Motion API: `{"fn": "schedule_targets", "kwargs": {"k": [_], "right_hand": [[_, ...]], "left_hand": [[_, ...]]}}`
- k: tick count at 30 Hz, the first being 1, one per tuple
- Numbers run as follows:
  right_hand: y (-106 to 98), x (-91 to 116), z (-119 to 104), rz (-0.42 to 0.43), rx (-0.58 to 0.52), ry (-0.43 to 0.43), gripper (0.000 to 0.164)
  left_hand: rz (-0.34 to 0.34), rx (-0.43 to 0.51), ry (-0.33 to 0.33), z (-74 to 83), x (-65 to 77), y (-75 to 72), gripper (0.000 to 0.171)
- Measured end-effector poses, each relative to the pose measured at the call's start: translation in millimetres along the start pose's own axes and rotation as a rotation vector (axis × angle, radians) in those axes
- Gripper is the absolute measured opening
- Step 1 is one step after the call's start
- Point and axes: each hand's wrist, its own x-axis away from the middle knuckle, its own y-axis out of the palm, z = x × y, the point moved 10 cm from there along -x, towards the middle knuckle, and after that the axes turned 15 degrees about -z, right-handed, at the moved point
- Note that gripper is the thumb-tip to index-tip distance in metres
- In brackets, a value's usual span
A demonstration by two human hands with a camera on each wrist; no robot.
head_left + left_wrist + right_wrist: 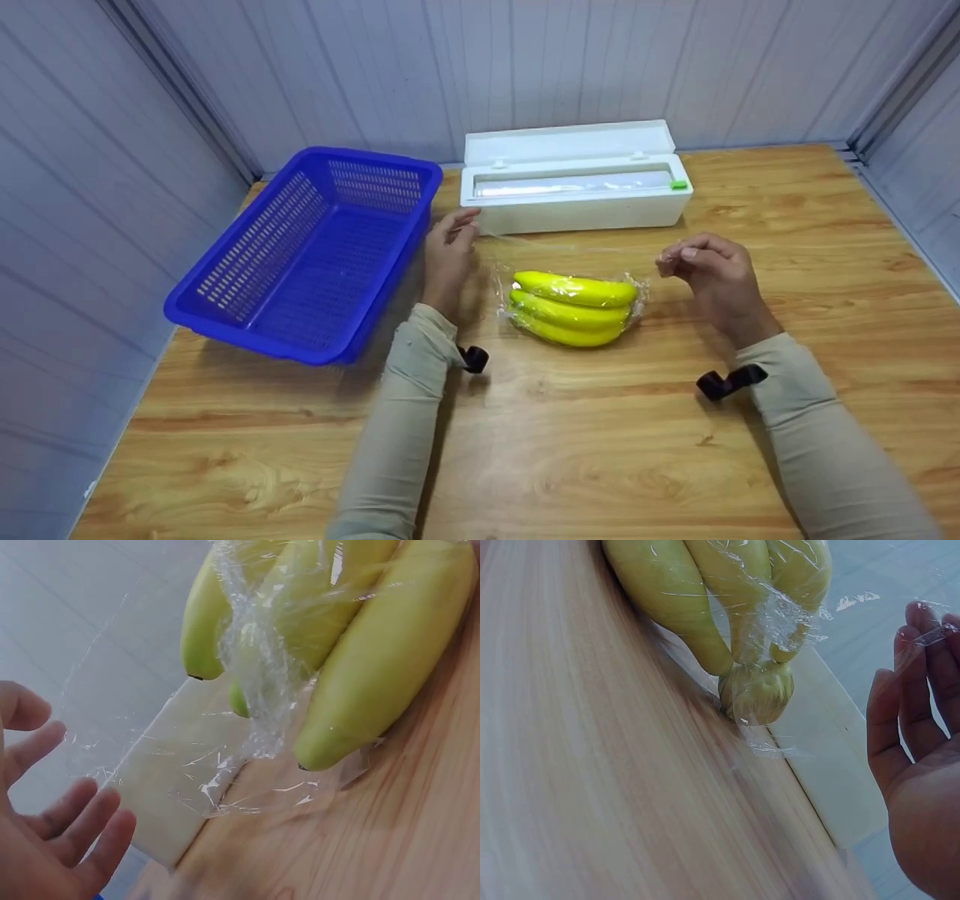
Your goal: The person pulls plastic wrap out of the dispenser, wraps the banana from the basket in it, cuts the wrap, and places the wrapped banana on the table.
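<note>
A bunch of bananas (574, 309), loosely covered in clear plastic wrap (259, 682), lies on the table between both hands. To its upper left, my left hand (451, 259) pinches an edge of the thin wrap between thumb and index finger, the other fingers spread apart in the left wrist view. At the right, my right hand (716, 281) pinches the wrap's other side with its fingertips. Between the hands the film runs above the far side of the bananas. In the right wrist view, the bunch's stem end (756, 692) shows under the wrap.
A blue plastic basket (352, 300) stands left of the left forearm. Behind the bananas is a white box (577, 217) with its lid up and a roll of film (574, 184) inside; a green slider (678, 184) sits at its right end. Panelled walls enclose the wooden table (585, 450).
</note>
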Motion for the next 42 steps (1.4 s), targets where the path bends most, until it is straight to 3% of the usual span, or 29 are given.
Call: {"fn": "schedule_targets", "kwargs": {"k": [5,9,12,16,19,22,25,29,34,42], "right_hand": [[4.1,-2.7,-2.6,-0.021,-0.026,-0.014,0.019],[4.9,-2.8,-2.8,-0.019,-0.003,-0.011,0.020],[3.4,-2.3,-2.5,-0.002,0.028,-0.001,0.020],[1.3,-2.0,-2.0,0.010,0.026,0.008,0.019],[-0.4,-1.6,-1.4,0.022,0.031,0.019,0.018],[-3.0,-0.1,-0.4,0.056,0.068,0.043,0.017],[-6.9,2.1,1.2,0.097,0.098,0.066,0.017],[-10.5,4.0,2.0,0.127,0.111,0.075,0.017],[-15.7,6.1,0.1,0.165,0.094,0.048,0.016],[-32.6,10.8,-3.8,0.329,0.149,0.041,0.013]], "left_hand": [[0.092,-0.214,0.050,20.4,5.0,-4.1,0.025],[0.089,-0.334,0.099,33.4,9.0,-0.9,0.024],[0.014,-0.433,0.180,44.7,11.1,8.6,0.024],[-0.166,-0.656,0.261,52.2,13.5,29.6,0.035],[-0.242,-0.828,0.238,47.3,13.8,37.1,0.035],[-0.234,-0.900,0.170,40.9,12.8,32.8,0.025],[-0.196,-0.883,0.128,39.2,12.8,24.7,0.014],[-0.194,-0.768,0.090,39.5,13.9,17.9,0.010],[-0.266,-0.620,0.040,40.0,13.5,20.1,0.008],[-0.361,-0.456,0.040,45.0,20.4,28.2,0.009]]}}
